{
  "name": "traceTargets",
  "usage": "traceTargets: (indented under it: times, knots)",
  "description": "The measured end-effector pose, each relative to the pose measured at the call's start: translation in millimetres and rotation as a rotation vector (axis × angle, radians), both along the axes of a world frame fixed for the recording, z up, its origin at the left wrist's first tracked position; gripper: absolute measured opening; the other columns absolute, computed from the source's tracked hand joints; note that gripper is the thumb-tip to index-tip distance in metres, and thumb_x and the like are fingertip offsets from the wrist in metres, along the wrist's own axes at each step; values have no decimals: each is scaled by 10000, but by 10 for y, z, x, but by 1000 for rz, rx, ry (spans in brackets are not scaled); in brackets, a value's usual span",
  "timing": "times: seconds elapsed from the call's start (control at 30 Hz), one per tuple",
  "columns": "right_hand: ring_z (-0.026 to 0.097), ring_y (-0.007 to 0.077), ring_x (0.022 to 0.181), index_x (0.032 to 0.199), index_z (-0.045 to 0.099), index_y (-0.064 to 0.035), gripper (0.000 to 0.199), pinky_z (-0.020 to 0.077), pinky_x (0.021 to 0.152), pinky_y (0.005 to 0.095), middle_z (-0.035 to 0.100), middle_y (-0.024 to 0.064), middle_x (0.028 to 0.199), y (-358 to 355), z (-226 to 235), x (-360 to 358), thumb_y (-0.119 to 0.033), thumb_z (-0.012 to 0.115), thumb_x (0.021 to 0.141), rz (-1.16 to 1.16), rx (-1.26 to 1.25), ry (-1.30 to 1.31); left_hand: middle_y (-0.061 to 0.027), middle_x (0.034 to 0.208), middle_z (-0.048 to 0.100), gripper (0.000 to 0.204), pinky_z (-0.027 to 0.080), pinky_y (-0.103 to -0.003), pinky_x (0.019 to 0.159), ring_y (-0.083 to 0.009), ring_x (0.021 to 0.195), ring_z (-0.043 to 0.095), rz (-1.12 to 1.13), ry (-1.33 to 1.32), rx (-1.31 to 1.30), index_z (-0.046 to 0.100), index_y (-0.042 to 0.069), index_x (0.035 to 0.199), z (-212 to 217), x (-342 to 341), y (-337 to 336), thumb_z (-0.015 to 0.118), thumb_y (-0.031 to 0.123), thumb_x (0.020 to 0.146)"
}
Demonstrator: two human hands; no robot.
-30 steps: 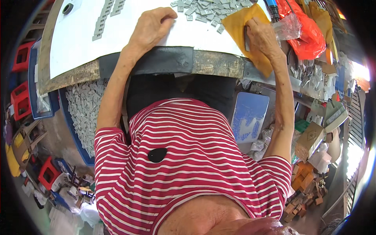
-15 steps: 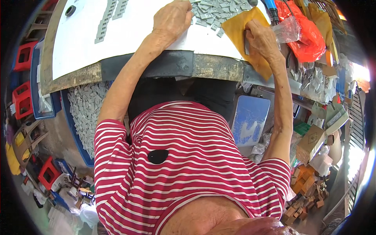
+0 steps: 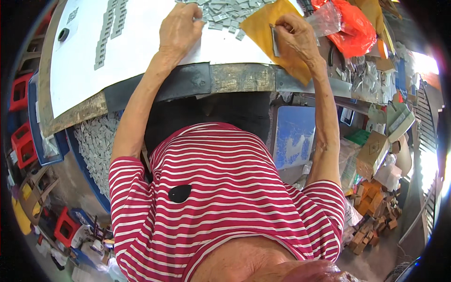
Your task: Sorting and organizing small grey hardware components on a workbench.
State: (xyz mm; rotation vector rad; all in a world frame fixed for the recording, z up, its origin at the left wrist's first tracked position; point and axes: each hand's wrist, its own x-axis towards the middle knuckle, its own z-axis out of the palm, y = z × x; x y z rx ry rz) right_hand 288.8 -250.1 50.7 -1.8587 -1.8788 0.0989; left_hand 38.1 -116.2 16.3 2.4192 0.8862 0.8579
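My left hand (image 3: pixel 179 29) is over the white table sheet, at the near left edge of a pile of small flat grey pieces (image 3: pixel 226 14). Its fingers are curled together, and what they hold, if anything, is hidden. Over a mustard-yellow cloth (image 3: pixel 258 23), my right hand (image 3: pixel 297 37) pinches a narrow grey strip (image 3: pixel 275 41), whose exact kind I cannot make out. The cloth drapes past the table's near edge. To the left, similar grey pieces lie in two long overlapping rows (image 3: pixel 104 40).
A black ring (image 3: pixel 63 34) sits at the sheet's left. Red plastic bag (image 3: pixel 354 30) and clear bags crowd the right side. Below the table stand a blue bin of grey pieces (image 3: pixel 94 145) and a scratched blue panel (image 3: pixel 293 136). Red stools (image 3: pixel 22 143) are far left.
The view has shifted, so table things appear farther left and higher. My right hand has turned slightly, showing more of the grey strip. My left hand stays beside the pile.
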Motion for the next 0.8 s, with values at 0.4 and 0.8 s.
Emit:
traceTargets:
  times: [0.4,0.8]
  knots:
    - [483,48,560,838,565,28,102,358,465,154,571,55,726,-144,187,-349,-63,572,794,-171,-192,1348,-67,687,586,111,447,-270,572,-158,559,524,-53,-129,-165,516,16,842,121,-90,-151,540,117,804]
    - [541,90,551,827,585,35,131,408,463,179,621,122,752,-125,93,-629,-92,560,809,-34,-324,1640,-40,674,601,187,454,-213,558,-85,601,553,-233,-348,-706,555,25,952,169,-239,-416,521,142,811]
